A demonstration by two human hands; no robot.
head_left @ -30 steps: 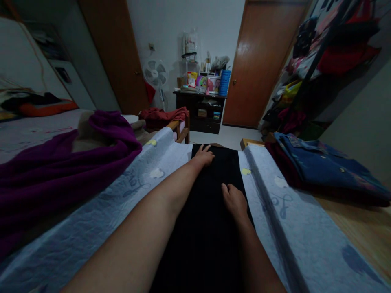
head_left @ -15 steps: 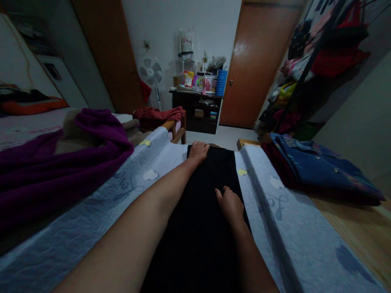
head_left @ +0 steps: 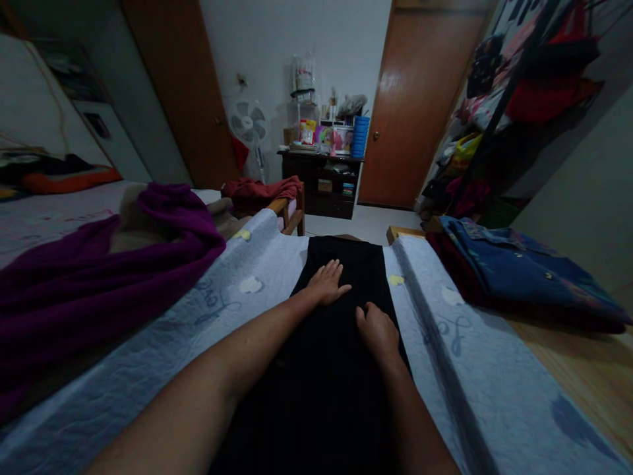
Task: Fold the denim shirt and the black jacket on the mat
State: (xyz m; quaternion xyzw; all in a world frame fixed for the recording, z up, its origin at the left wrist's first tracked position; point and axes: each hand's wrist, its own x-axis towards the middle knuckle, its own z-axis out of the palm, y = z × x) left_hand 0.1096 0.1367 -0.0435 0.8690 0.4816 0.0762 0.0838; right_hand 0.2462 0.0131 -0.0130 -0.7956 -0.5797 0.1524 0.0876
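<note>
A long black cloth point(head_left: 341, 376), its kind not clear in the dark, lies flat down the middle of a pale blue-grey patterned sheet point(head_left: 267, 264). My left hand point(head_left: 327, 282) rests palm down on its upper part, fingers stretched and thumb apart. Lower and to the right, my right hand point(head_left: 380, 333) is on the cloth near its right edge. The fingers of that hand are curled, and their tips are partly hidden against the dark fabric.
A purple blanket point(head_left: 99, 270) is bunched at the left. On the right, a folded denim garment point(head_left: 524, 260) tops a dark red one beside a wooden surface point(head_left: 568, 363). Beyond the sheet's far edge stand a dark cabinet point(head_left: 316, 175), a fan point(head_left: 248, 125) and a wooden door point(head_left: 420, 105).
My left hand has come back from the cloth's far edge toward me and flattened out on it. My right hand has stayed nearly in place, its fingers a little more curled.
</note>
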